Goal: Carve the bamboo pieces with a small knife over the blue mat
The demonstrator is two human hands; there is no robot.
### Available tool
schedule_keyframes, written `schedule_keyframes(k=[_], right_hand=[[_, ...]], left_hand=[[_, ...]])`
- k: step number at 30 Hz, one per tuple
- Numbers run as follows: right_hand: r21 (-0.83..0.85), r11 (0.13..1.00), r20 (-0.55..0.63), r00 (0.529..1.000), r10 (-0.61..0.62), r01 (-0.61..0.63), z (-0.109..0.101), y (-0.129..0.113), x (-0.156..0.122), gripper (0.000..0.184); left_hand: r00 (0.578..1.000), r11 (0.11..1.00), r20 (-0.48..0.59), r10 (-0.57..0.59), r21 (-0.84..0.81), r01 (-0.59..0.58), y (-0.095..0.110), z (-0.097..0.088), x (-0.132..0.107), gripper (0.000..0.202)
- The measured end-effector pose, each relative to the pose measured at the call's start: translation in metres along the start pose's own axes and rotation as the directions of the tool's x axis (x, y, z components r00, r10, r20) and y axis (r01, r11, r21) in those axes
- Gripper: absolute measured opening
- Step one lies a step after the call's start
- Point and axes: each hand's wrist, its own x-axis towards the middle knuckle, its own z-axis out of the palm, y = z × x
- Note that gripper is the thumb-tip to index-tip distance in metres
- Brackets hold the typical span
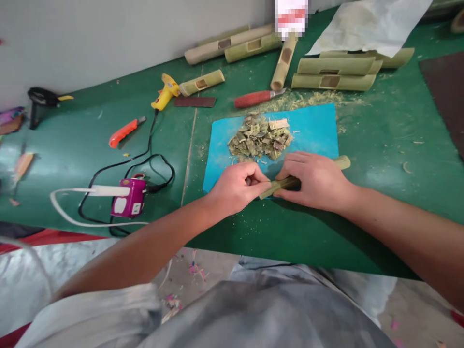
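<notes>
Room lies right of the bamboo piece (pixel 289 183) — leftward, black cord (pixel 173 170) and purple block (pixel 127 198) obstruct.

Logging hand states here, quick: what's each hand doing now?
Left hand: closed in a pinch at one end of the bamboo piece.
Right hand: closed, holding the bamboo piece.

Bamboo tube (pixel 290 182) partly hidden by right hand (pixel 314 182).

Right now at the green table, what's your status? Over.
Right hand: gripping bamboo piece. Left hand: fingers pinched together at its left end. Nearest clutter: chip pile on blue sheet. Red-handled tool farther back.
</notes>
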Motion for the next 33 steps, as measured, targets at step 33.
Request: schedule_keyframes(k=[33], right_hand=[[-0.036, 0.999, -0.011, 1.000, 0.002, -0.003, -0.003, -0.004, 0.000, 0.018]], left_hand=[[0.977, 0.980, -0.079, 0.197, -0.015, -0.199, -0.017, 0.001, -0.010, 0.013]])
